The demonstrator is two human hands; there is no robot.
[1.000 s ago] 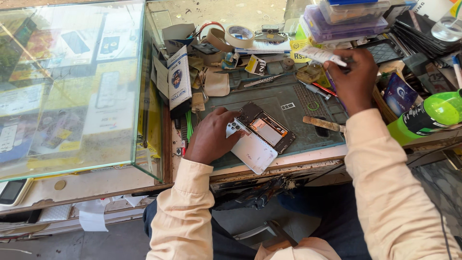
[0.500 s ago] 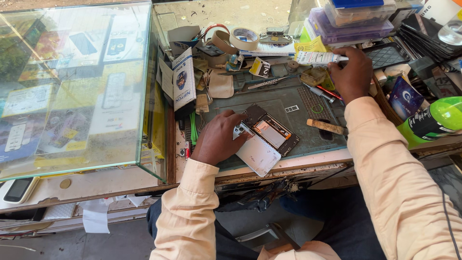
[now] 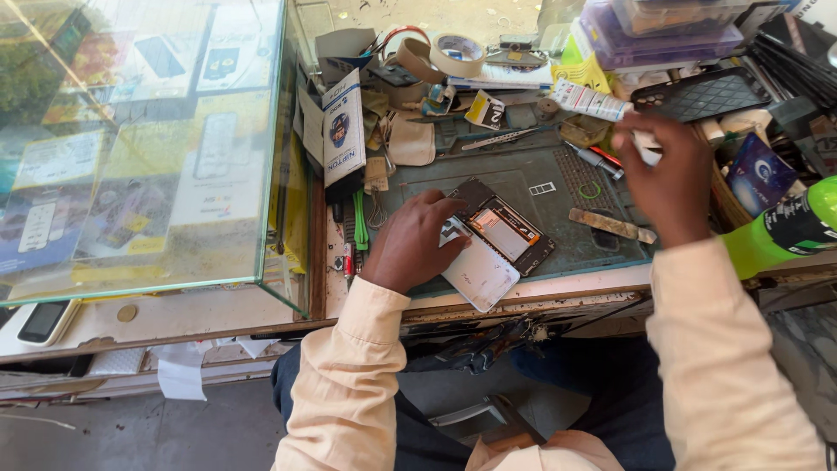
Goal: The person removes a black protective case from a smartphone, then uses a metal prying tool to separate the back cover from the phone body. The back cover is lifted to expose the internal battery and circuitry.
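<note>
My left hand (image 3: 417,242) rests flat on an opened phone (image 3: 504,232) and its white back cover (image 3: 478,276), pinning them to the grey-green work mat (image 3: 558,205). At the mat's far right, my right hand (image 3: 670,179) is closed around a white tube of glue (image 3: 595,100), whose printed end sticks out to the left. A flat wooden-looking tool (image 3: 612,225) lies on the mat just left of that hand. Both sleeves are pale peach.
A glass display case (image 3: 139,148) with phone boxes fills the left. Tape rolls (image 3: 440,54), a purple plastic box (image 3: 667,35), a black phone case (image 3: 702,92), a green bottle (image 3: 785,225) and small tools crowd the back and right of the bench.
My right hand has drawn the white tube back from the cluttered far right toward the mat. My left hand stays pressed on the phone.
</note>
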